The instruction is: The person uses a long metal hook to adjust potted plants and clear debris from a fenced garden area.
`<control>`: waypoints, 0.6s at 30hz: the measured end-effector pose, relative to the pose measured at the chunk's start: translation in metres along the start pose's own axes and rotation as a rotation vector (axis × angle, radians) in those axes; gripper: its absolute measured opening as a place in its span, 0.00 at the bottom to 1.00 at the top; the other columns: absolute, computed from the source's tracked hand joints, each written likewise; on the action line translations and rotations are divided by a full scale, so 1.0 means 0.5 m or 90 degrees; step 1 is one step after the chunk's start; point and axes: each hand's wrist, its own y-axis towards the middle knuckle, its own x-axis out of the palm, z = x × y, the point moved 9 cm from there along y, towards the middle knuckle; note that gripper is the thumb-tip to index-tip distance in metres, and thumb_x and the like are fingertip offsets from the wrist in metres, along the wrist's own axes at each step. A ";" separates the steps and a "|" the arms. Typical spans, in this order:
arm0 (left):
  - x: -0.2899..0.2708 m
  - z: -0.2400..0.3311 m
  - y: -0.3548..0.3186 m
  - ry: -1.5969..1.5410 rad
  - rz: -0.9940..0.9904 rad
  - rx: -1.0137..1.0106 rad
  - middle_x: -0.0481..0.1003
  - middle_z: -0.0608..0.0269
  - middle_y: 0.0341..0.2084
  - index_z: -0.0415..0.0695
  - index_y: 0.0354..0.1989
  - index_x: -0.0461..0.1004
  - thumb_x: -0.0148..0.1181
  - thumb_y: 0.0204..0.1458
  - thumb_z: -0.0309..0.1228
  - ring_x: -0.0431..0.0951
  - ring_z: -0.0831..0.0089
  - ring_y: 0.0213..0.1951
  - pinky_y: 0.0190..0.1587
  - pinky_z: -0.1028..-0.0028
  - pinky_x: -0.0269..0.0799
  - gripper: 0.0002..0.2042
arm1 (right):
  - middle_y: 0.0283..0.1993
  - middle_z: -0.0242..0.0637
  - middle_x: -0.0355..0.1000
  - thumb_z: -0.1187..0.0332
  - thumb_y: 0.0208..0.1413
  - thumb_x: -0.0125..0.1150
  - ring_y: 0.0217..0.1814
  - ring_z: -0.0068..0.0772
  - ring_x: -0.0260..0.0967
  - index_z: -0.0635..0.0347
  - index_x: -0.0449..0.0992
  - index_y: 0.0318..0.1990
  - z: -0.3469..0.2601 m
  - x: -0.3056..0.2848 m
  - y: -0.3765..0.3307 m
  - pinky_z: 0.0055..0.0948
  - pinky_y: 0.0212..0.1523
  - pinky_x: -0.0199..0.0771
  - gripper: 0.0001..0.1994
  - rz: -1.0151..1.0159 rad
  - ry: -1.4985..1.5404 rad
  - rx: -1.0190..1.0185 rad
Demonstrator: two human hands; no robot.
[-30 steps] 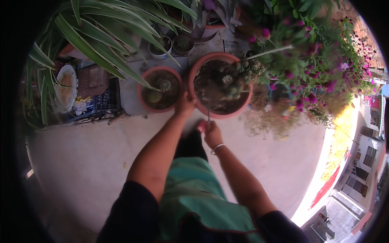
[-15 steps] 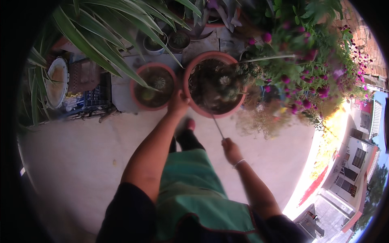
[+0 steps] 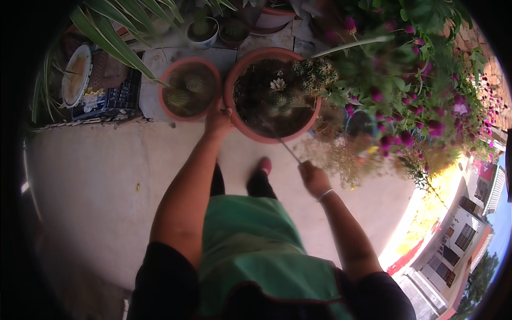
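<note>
A large round terracotta flowerpot (image 3: 231, 109) holds dark soil, with several small cacti (image 3: 278, 85) and succulents growing in it. My left hand (image 3: 217, 122) is closed on its near left rim, in the gap beside a smaller terracotta pot (image 3: 162, 101) with two round cacti. In my right hand (image 3: 314, 178), closed and lower right of the large pot, is a thin-shafted hand tool (image 3: 290, 151). Its shaft slants over the near rim to the soil, where its end is blurred; the handle is hidden in my fist.
Purple globe flowers (image 3: 405, 138) crowd the right side, close to the large pot. Long striped leaves (image 3: 109, 40) hang at upper left above a dark crate (image 3: 124, 96) and an oval basin (image 3: 76, 77). A small white cactus pot (image 3: 202, 40) stands behind.
The view has shifted, so the pots sit higher and further left. My right hand has moved rightward relative to the large pot, and the tool slants more. My left hand stays at the rim.
</note>
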 end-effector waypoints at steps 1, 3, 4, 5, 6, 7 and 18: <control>0.001 0.002 -0.003 -0.016 0.005 0.008 0.69 0.53 0.41 0.47 0.55 0.60 0.48 0.53 0.23 0.76 0.62 0.34 0.26 0.66 0.79 0.20 | 0.25 0.52 0.70 0.58 0.58 0.43 0.30 0.56 0.68 0.58 0.65 0.35 0.016 -0.013 -0.007 0.48 0.31 0.66 0.13 0.000 -0.015 -0.013; 0.010 -0.014 -0.009 -0.013 -0.010 -0.060 0.71 0.63 0.39 0.57 0.61 0.54 0.46 0.56 0.29 0.75 0.73 0.31 0.35 0.67 0.74 0.23 | 0.25 0.51 0.70 0.58 0.58 0.43 0.29 0.56 0.68 0.58 0.65 0.35 0.053 -0.038 -0.023 0.48 0.31 0.66 0.13 0.002 -0.047 -0.037; 0.012 -0.015 -0.011 -0.019 -0.009 -0.070 0.71 0.63 0.39 0.57 0.61 0.54 0.46 0.57 0.29 0.75 0.73 0.31 0.36 0.66 0.74 0.23 | 0.25 0.51 0.70 0.58 0.58 0.43 0.30 0.56 0.68 0.58 0.66 0.35 0.067 -0.050 -0.029 0.48 0.32 0.66 0.13 0.005 -0.024 -0.057; 0.011 -0.018 -0.010 -0.025 -0.009 -0.079 0.71 0.64 0.39 0.58 0.61 0.53 0.46 0.57 0.29 0.75 0.72 0.32 0.38 0.65 0.73 0.23 | 0.25 0.51 0.70 0.58 0.58 0.43 0.30 0.56 0.68 0.58 0.66 0.35 0.080 -0.054 -0.030 0.48 0.32 0.66 0.13 0.007 -0.018 -0.059; 0.009 -0.014 -0.004 0.012 -0.025 -0.067 0.71 0.65 0.39 0.59 0.61 0.54 0.46 0.57 0.30 0.75 0.72 0.32 0.40 0.63 0.72 0.23 | 0.25 0.52 0.70 0.58 0.58 0.43 0.30 0.56 0.67 0.58 0.66 0.35 0.072 -0.070 -0.028 0.48 0.32 0.66 0.13 0.008 -0.011 -0.060; 0.007 -0.020 -0.004 0.002 -0.016 -0.069 0.71 0.66 0.40 0.60 0.61 0.54 0.46 0.57 0.30 0.75 0.72 0.32 0.41 0.63 0.72 0.22 | 0.25 0.52 0.70 0.58 0.58 0.43 0.30 0.57 0.67 0.58 0.66 0.34 0.069 -0.078 -0.029 0.48 0.32 0.66 0.13 0.010 -0.004 -0.062; 0.016 -0.024 -0.004 -0.004 -0.019 -0.103 0.69 0.68 0.41 0.61 0.60 0.56 0.44 0.59 0.31 0.73 0.70 0.38 0.45 0.62 0.69 0.20 | 0.17 0.27 0.59 0.58 0.57 0.43 0.19 0.18 0.55 0.60 0.69 0.27 0.135 0.018 -0.055 0.21 0.22 0.58 0.16 -0.007 0.355 -0.046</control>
